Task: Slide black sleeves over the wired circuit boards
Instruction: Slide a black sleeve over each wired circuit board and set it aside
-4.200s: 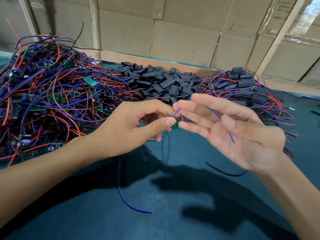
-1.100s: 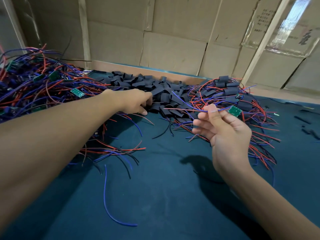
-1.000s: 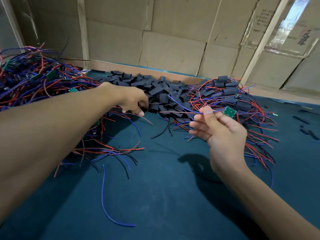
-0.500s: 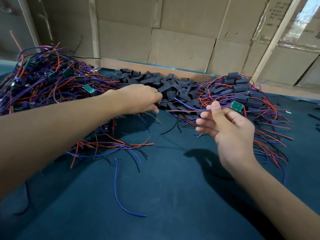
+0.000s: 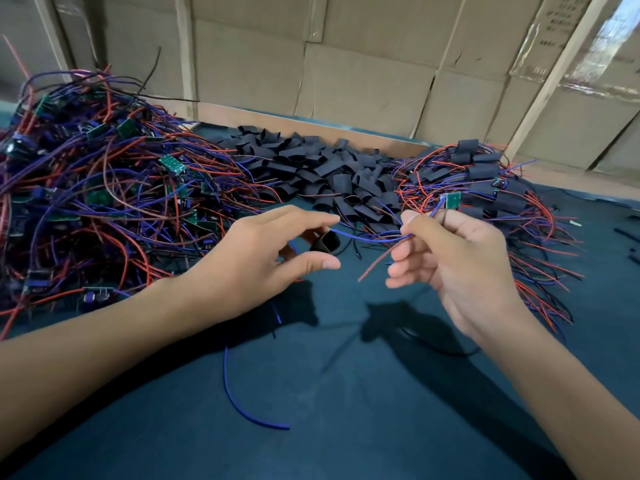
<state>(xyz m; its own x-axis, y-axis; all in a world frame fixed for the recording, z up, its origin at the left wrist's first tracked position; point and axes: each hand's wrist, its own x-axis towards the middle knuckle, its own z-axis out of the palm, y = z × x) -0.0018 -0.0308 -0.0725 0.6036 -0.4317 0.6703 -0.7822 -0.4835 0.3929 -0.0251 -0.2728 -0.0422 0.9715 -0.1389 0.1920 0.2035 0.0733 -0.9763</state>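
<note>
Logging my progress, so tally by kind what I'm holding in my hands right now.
Black sleeve: 1, in the left hand
Wired circuit board: 1, held by its wires in the right hand
Total: 2

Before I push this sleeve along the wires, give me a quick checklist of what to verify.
1. Black sleeve held in left hand: ok.
2. Sleeve mouth open toward the wires: ok.
3. Blue wire tip at the sleeve mouth: ok.
4. Red wire gathered with the blue one: not ok, it hangs loose below.
5. Circuit board clear above right hand, which pinches the wires: ok.
6. Wires free of the pile behind: cannot tell.
</note>
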